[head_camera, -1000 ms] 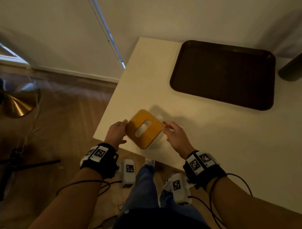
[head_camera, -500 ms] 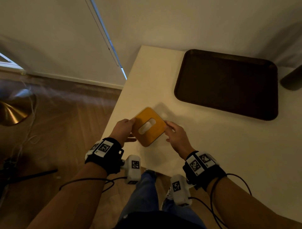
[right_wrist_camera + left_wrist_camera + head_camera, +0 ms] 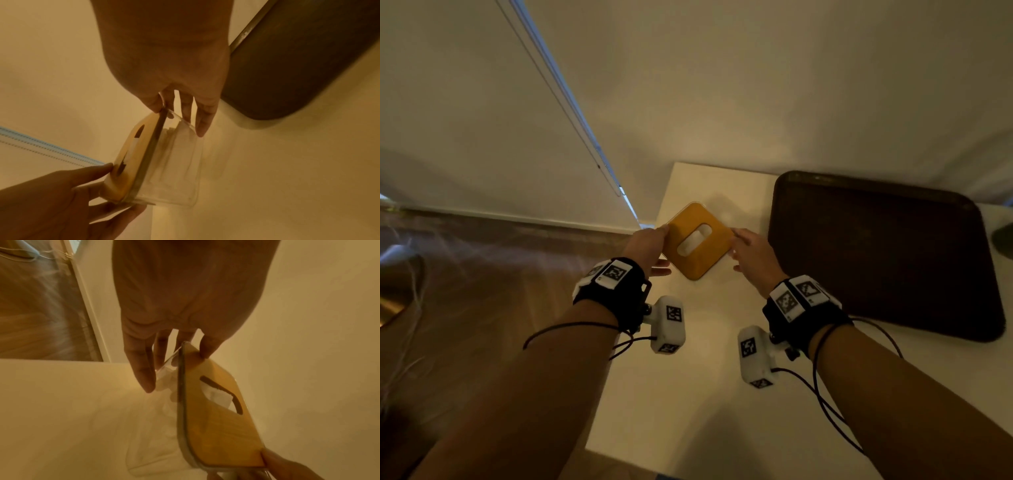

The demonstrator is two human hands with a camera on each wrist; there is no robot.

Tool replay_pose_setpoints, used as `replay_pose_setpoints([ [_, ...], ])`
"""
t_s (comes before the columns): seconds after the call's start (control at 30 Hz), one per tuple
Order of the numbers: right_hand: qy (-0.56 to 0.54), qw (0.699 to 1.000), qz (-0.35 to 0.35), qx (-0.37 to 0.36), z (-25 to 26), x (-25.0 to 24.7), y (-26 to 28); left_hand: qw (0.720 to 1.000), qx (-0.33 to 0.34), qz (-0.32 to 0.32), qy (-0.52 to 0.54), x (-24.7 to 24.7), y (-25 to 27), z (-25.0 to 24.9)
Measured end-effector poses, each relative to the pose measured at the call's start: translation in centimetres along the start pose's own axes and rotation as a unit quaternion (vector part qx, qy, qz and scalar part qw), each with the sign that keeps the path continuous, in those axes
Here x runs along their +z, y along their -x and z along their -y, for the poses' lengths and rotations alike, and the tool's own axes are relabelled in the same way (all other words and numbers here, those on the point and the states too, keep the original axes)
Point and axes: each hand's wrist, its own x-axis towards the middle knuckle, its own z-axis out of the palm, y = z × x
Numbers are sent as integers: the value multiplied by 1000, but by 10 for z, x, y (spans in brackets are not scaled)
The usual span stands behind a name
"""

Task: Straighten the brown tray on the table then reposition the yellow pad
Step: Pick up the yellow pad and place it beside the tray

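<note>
Dark brown rectangular tray [image 3: 887, 253] looks squared centre-right; both hands, left hand [image 3: 645, 247] and right hand [image 3: 753, 258], pinching square yellow-topped clear pad [image 3: 697, 240] mid-frame, placement pending.

I note the pad [image 3: 697, 240] between left hand [image 3: 645, 248] and right hand [image 3: 755, 262]; the tray [image 3: 887, 257] lies right of the right hand.

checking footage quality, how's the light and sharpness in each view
Head view: dim and warm, wide-angle bending of the wall lines, brown tray nearly black. Left wrist view: yellow pad fairly sharp, floor smeared. Right wrist view: soft, heavy orange cast.
</note>
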Motion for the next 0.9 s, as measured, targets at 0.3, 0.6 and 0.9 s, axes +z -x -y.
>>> replay_pose_setpoints([
  [0.3,-11,999,-33,38,45,-2,-93,1000,4,15,-15,8,-79,-72],
  [0.6,-38,996,-45,63,55,-3,-137,999,-3,18,-46,16,-126,-103],
  [0.9,-76,984,-135,85,50,2,-146,986,61,-7,-157,9,-148,-113],
])
